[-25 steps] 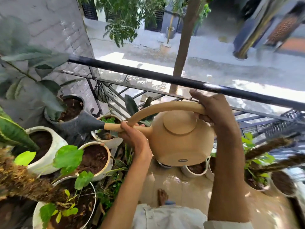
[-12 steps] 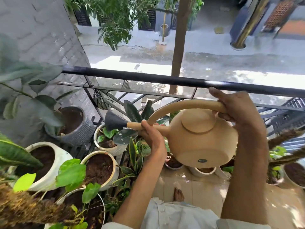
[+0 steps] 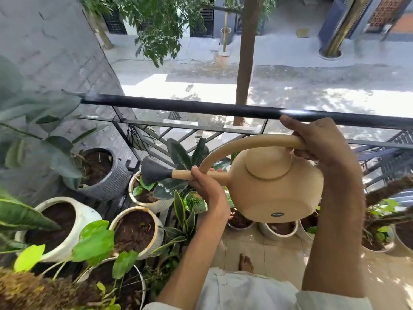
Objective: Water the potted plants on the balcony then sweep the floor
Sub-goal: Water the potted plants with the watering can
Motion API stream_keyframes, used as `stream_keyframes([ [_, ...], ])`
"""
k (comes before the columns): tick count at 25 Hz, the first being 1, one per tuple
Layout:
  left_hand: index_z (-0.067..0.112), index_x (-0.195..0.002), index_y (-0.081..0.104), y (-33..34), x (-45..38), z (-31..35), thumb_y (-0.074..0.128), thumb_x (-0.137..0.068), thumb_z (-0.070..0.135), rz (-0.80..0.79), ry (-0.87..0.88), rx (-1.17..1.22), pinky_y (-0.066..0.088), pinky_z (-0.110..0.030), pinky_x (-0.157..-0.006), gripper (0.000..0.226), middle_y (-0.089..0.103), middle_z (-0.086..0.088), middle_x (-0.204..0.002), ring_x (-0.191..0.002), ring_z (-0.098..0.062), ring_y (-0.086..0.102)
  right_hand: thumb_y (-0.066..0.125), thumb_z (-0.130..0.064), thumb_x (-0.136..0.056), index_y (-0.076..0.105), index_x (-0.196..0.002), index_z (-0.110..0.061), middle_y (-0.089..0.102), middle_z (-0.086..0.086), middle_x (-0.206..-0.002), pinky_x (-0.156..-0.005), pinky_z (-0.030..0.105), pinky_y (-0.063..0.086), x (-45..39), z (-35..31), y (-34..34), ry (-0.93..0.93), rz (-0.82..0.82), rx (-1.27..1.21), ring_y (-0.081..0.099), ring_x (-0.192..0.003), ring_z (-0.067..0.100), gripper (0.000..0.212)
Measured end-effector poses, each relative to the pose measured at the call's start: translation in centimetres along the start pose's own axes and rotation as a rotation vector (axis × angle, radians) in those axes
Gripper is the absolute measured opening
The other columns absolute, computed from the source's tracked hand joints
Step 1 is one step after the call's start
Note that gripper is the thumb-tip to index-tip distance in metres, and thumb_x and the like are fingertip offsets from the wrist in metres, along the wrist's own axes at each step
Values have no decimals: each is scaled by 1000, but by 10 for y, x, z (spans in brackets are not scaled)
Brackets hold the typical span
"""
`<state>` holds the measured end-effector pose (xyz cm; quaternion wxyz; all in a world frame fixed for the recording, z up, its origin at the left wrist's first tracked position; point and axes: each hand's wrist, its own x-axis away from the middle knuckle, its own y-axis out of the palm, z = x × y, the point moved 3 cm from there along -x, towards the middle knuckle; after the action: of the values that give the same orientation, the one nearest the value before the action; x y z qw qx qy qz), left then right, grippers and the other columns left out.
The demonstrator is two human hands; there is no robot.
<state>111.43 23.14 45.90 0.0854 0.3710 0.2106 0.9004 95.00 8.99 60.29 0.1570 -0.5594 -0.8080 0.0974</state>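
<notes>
Tan watering can (image 3: 274,186) in both hands' fingers (image 3: 306,151)

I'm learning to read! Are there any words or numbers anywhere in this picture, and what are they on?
Small dark oval label low on the watering can: it has pale lettering, but too small and blurred to read.
No other words, numbers or signs show on the pots, the railing or the street below.

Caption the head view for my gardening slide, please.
Both hands tip a tan watering can, its dark rose over a white pot.
</notes>
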Motion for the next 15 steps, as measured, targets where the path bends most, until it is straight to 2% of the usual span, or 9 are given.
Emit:
stream_keyframes([
  [3, 26, -116, 49, 0, 2, -4, 41, -109, 42, 28, 7, -6, 53, -49, -96, 19, 64, -9, -89, -91, -31, 67, 81, -51, -86, 69, -62, 12, 49, 0, -31, -33, 9, 25, -8, 5, -1, 17, -7, 6, 33, -26, 13, 69],
  [5, 27, -103, 49, -3, 0, -5, 41, -109, 40, 53, 27, -15, 54, -46, -87, 16, 64, -8, -85, -82, -28, 68, 83, -53, -81, 71, -50, -1, 54, 2, -35, -34, 10, 27, -11, 10, 2, 32, -22, -13, 34, -27, 15, 62],
  [7, 24, -103, 48, -8, -5, -8, 41, -110, 38, 83, 29, -18, 54, -40, -77, 17, 63, -9, -83, -71, -25, 66, 84, -54, -80, 71, -48, -5, 60, 8, -40, -34, 11, 27, -15, 16, 3, 42, -32, -23, 35, -27, 16, 60],
  [11, 19, -109, 49, -13, -7, -17, 40, -110, 39, 100, 44, -71, 56, -43, -83, 21, 64, -7, -83, -78, -28, 66, 85, -54, -79, 75, -57, 1, 64, 12, -43, -35, 9, 27, -16, 20, 2, 56, -42, -23, 36, -25, 16, 59],
  [13, 13, -116, 50, -15, -9, -19, 39, -110, 41, 104, 37, -75, 56, -39, -78, 30, 64, -7, -82, -74, -26, 67, 84, -53, -80, 74, -65, 8, 62, 10, -41, -35, 8, 26, -16, 20, 3, 52, -42, -4, 36, -24, 15, 64],
  [15, 9, -119, 48, -17, -13, -22, 38, -110, 42, 104, 36, -85, 54, -36, -75, 36, 65, -8, -82, -70, -23, 67, 84, -52, -82, 71, -65, 11, 60, 9, -38, -34, 8, 26, -16, 21, 4, 55, -42, 16, 36, -23, 14, 66],
])
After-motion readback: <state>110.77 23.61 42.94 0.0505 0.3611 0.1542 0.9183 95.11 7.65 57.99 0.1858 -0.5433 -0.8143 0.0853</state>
